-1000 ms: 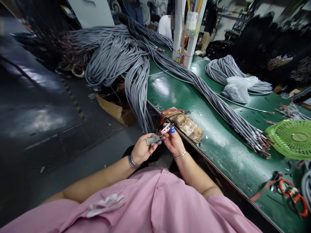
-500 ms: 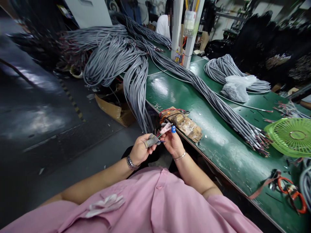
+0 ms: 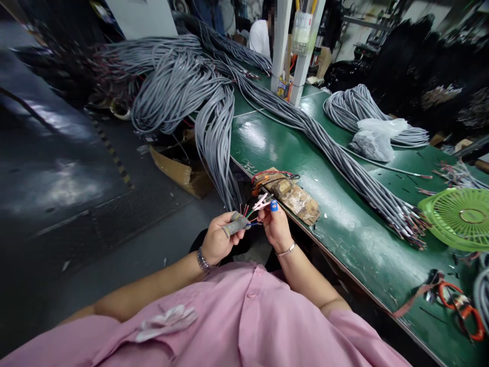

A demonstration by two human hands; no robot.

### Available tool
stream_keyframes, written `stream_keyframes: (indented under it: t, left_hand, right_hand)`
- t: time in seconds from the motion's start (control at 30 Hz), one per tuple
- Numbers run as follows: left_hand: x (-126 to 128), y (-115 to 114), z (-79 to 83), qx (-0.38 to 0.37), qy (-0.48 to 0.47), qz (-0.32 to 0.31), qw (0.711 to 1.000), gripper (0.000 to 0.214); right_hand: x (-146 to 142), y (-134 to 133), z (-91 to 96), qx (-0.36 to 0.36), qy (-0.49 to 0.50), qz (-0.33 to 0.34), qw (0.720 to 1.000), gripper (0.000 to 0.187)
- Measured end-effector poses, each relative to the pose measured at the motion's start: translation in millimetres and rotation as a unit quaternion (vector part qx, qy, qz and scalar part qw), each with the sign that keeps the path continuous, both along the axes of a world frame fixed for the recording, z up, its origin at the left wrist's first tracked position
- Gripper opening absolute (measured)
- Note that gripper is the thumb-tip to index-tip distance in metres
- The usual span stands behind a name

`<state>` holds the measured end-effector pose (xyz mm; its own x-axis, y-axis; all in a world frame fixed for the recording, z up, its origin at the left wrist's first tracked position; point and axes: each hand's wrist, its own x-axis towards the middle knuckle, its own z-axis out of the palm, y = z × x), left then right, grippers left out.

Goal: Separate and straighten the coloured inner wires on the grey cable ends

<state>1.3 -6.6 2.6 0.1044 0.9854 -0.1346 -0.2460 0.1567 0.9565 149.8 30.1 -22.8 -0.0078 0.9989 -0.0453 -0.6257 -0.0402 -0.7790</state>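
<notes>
My left hand (image 3: 217, 239) is closed round the end of a grey cable (image 3: 237, 223), its fingertips wrapped in grey tape. Thin coloured wires (image 3: 248, 211) fan out of that cable end. My right hand (image 3: 275, 224) pinches one of those wires, with a blue cap on a fingertip. A small pink clip (image 3: 261, 202) sits just above the wires, touching my right fingers. Both hands hover just off the near edge of the green table (image 3: 344, 229).
A taped brown block (image 3: 294, 196) with red wires lies on the table edge beside my hands. Long grey cable bundles (image 3: 214, 102) cross the table and hang over a cardboard box (image 3: 179, 171). A green fan (image 3: 456, 216), a plastic bag (image 3: 376, 137) and a seated person (image 3: 262, 35) are farther off.
Both hands have shifted slightly left and down. The wires are spread a little wider and the pink clip now stands out more clearly above them.
</notes>
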Motion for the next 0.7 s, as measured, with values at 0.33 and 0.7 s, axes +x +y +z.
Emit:
stream_keyframes:
  t: [0.33, 0.7]
  left_hand:
    - [7, 3, -4.6, -0.018, -0.05, 0.007, 0.999, 0.023]
    - [16, 8, -8.4, -0.036, -0.09, -0.01, 0.995, 0.021]
  right_hand:
    - [-4, 4, -7.1, 0.028, -0.089, -0.059, 0.994, 0.046]
    - [-6, 11, -4.4, -0.06, 0.165, 0.06, 0.983, 0.037]
